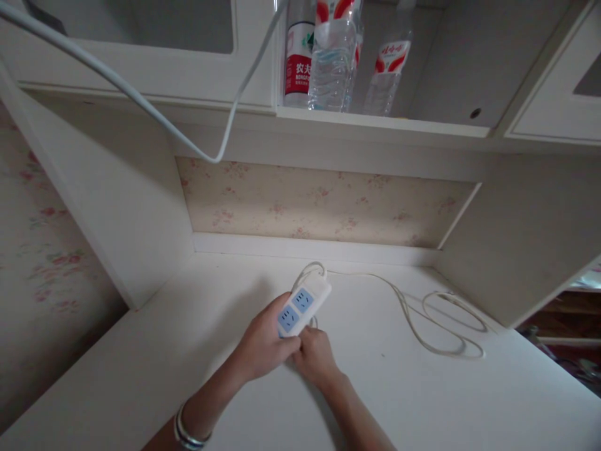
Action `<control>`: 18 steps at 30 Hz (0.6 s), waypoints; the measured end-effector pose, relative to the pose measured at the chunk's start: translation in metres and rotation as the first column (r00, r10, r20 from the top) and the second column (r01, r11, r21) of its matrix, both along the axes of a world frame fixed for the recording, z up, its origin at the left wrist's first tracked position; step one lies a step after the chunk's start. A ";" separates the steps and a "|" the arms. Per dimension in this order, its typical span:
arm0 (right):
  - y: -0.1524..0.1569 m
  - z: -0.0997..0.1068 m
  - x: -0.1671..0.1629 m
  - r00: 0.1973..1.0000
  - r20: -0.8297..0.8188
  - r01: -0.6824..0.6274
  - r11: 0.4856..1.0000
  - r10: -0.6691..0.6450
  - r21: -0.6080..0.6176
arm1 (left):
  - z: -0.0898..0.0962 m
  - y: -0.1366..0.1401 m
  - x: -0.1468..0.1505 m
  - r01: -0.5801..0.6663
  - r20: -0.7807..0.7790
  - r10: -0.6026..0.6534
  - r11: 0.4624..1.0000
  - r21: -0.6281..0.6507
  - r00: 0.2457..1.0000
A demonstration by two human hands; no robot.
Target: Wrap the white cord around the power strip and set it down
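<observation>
My left hand [263,341] is wrapped around the lower end of a white power strip [307,310], its thumb across the near end. Two blue sockets show on the strip's upper face, which is held at a slant above the white desk. From the far end a pale power cord [310,268] bends back behind the strip. My right hand [317,354] is closed against the strip's lower right side, touching the left thumb. A small loop of cord shows at its fingers; the rest of its grip is hidden.
Loose cord [408,313] trails in loops over the desktop [375,401] to the right. A thick white cable [154,116] hangs across the upper left. Overhead, a shelf [385,125] carries plastic bottles [331,69]. Side panels [107,188] enclose the desk.
</observation>
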State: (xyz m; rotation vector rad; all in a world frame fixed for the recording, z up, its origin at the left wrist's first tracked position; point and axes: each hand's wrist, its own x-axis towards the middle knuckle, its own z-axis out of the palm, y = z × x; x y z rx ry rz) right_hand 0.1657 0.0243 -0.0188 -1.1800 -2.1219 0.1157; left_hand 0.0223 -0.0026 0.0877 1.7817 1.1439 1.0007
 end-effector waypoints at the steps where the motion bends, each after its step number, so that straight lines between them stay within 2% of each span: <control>1: -0.002 0.003 0.001 0.999 0.029 -0.021 0.999 0.020 0.033 | -0.002 0.004 -0.005 -0.042 -0.157 0.052 0.997 0.067 0.986; 3: -0.005 0.008 0.006 0.997 0.070 -0.047 0.993 0.040 0.107 | -0.008 0.011 -0.017 -0.085 -0.428 0.155 0.980 0.179 0.890; 5: -0.007 0.013 0.010 0.994 0.093 -0.069 0.981 0.053 0.181 | -0.014 0.015 -0.031 -0.073 -0.619 0.220 0.964 0.254 0.754; 8: -0.010 0.017 0.012 0.992 0.084 -0.113 0.951 0.093 0.286 | -0.020 0.018 -0.047 0.041 -0.785 0.237 0.948 0.316 0.572; 10: -0.012 0.020 0.011 0.992 0.053 -0.124 0.929 0.113 0.347 | -0.023 0.017 -0.053 0.164 -0.848 0.189 0.938 0.305 0.495; 12: -0.014 0.023 0.010 0.993 0.005 -0.108 0.911 0.115 0.398 | -0.025 0.013 -0.056 0.267 -0.882 0.119 0.927 0.263 0.455; 15: -0.014 0.027 0.010 0.991 -0.089 -0.051 0.902 0.098 0.428 | -0.022 0.003 -0.053 0.364 -0.892 0.050 0.901 0.235 0.450; 18: -0.011 0.028 0.012 0.983 -0.169 0.000 0.930 0.067 0.367 | -0.013 -0.009 -0.046 0.476 -0.887 -0.026 0.851 0.222 0.461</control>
